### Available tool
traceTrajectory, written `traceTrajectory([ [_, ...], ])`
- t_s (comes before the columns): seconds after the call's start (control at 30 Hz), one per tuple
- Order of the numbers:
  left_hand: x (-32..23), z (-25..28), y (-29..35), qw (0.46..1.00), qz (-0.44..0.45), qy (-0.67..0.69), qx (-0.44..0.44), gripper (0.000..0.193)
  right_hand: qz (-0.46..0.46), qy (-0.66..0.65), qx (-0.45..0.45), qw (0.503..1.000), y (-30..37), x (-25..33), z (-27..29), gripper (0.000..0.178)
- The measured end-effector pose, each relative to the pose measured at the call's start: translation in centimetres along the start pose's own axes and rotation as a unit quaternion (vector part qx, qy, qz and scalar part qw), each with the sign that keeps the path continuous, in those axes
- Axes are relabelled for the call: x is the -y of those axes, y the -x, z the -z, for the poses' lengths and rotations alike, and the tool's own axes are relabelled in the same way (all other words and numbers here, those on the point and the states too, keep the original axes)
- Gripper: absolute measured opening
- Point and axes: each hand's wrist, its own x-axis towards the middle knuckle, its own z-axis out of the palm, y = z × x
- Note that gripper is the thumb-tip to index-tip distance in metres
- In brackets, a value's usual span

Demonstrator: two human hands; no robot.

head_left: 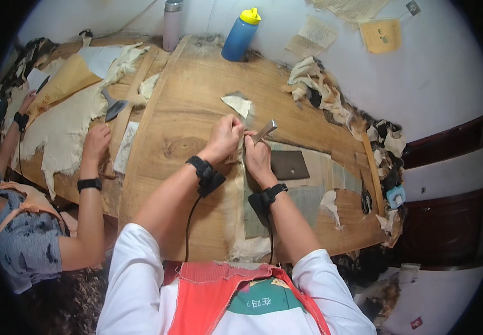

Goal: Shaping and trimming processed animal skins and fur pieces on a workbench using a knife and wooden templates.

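Note:
My left hand (225,137) is closed in a pinch over the middle of the wooden table (174,100); what its fingertips hold is hidden. Right beside it, my right hand (259,160) grips a flat metal tool (266,129) whose silvery end slants up and to the right. Its working end is out of sight between the hands. A narrow pale strip of hide (238,206) runs below them toward the table's near edge. Just beyond my fingers lies a small white hide scrap (238,104). A dark square plate (289,164) rests right of my right hand.
At left, a co-worker's hand (96,144) rests near a large pale hide (63,134) and a dark wide-bladed tool (114,106). Along the wall stand a blue bottle (240,39) and a pinkish flask (172,28). Hide scraps (325,92) heap along the right edge, near black scissors (366,201).

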Motion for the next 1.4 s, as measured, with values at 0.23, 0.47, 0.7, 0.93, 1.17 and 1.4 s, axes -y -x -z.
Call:
traceTrajectory([
  [0.23, -2.2, 0.5, 0.6, 0.997, -0.058, 0.021, -0.052, 0.011, -0.023, -0.018, -0.014, 0.999, 2.7, 0.5, 0.7, 0.033],
  [0.47, -4.5, 1.6, 0.6, 0.99, -0.005, 0.141, -0.003, 0.01, 0.025, -0.023, -0.019, 0.999, 5.8, 1.4, 1.2, 0.02],
  [0.7, -9.1, 3.6, 2.7, 0.98, -0.003, 0.198, -0.002, 0.01, 0.01, -0.022, 0.001, 1.0, 9.9, 2.3, 2.0, 0.022],
  [0.93, -12.0, 5.3, 4.9, 0.981, -0.021, 0.191, 0.001, 0.007, -0.008, -0.029, 0.039, 0.999, 12.7, 2.2, 3.5, 0.025],
  [1.17, -14.1, 7.1, 7.1, 0.974, -0.075, 0.205, -0.051, 0.011, -0.018, -0.033, 0.061, 0.997, 15.9, 2.9, 4.5, 0.026],
  [1.4, -16.4, 11.0, 10.5, 0.963, -0.118, 0.185, -0.159, 0.009, -0.023, -0.067, 0.087, 0.994, 20.2, 3.2, 6.0, 0.025],
])
